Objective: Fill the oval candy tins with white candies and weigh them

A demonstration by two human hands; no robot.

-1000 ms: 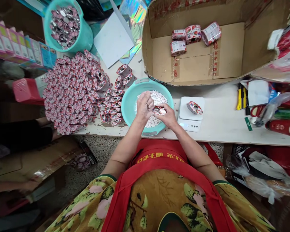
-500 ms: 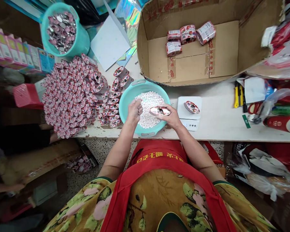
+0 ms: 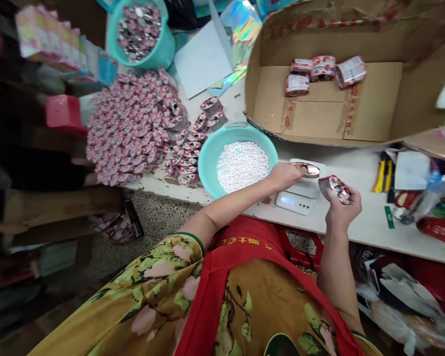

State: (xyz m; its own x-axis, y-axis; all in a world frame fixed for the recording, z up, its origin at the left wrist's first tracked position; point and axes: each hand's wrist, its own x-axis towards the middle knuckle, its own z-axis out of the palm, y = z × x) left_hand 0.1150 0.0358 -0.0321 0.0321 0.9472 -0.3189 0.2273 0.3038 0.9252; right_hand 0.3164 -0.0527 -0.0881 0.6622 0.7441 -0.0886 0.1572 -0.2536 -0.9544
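Note:
My left hand (image 3: pixel 287 176) reaches across to the white scale (image 3: pixel 298 198), its fingers closed on the near end of an oval tin (image 3: pixel 311 170) over the scale's plate. Farther right, my right hand (image 3: pixel 343 207) holds a second red-and-white oval tin (image 3: pixel 334 189), tilted, beside the scale. To the left, the turquoise basin (image 3: pixel 207 160) holds many small white pellets (image 3: pixel 243 165).
Many oval tins (image 3: pixel 129 128) are packed together on the left of the table. Behind stand a turquoise bucket (image 3: pixel 166 49) of shiny pieces and a large cardboard box (image 3: pixel 319 116) with several wrapped packs. Yellow cutters (image 3: pixel 382 173) lie at the right.
Both hands have moved right, from the basin to the scale. My left hand has closed on the tin at the scale; my right hand has carried its tin past it. The view has shifted.

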